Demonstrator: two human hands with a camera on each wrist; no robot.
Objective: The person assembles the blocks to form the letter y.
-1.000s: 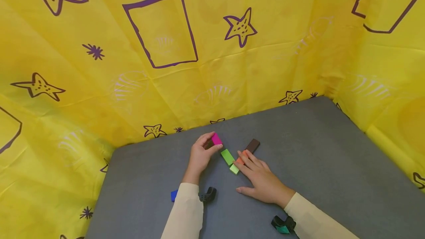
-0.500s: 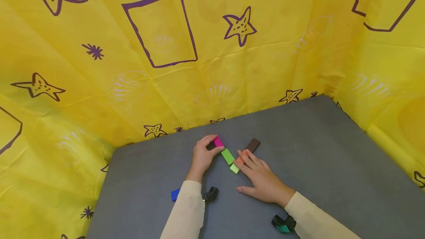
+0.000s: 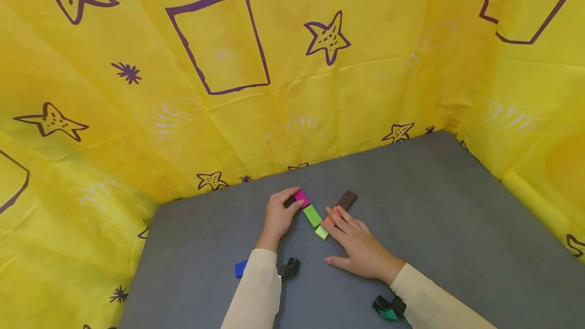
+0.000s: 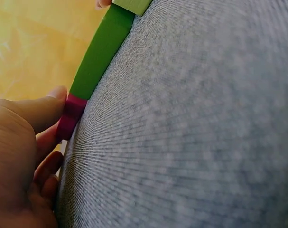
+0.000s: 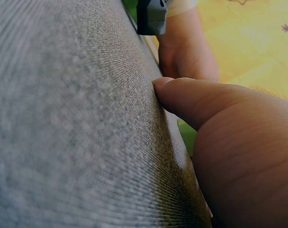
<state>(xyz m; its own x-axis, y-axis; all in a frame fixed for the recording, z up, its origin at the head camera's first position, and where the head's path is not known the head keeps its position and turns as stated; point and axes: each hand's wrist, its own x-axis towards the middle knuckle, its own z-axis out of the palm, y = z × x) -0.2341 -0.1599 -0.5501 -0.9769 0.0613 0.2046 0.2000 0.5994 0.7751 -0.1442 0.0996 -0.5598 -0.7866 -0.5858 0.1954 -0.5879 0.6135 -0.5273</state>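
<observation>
My left hand (image 3: 278, 217) pinches a magenta block (image 3: 302, 198) between thumb and fingers. In the left wrist view that magenta block (image 4: 71, 116) meets the end of a green block (image 4: 103, 50). On the table the green block (image 3: 313, 216) runs down to a pale green block (image 3: 322, 232). From there an orange block (image 3: 332, 216) and a dark brown block (image 3: 347, 200) slant up to the right, giving a V shape. My right hand (image 3: 361, 250) lies with extended fingers over the orange block, covering part of it. The right wrist view shows mostly its thumb (image 5: 191, 97).
A blue block (image 3: 240, 269) lies partly hidden behind the left sleeve (image 3: 256, 288). Black camera mounts sit at both wrists. The grey table (image 3: 434, 207) meets a yellow patterned cloth (image 3: 283, 131) at its back and right edges.
My left hand has shifted slightly right and down, bringing the magenta block up to the green block's end, where a gap showed before. My right hand has stayed in place.
</observation>
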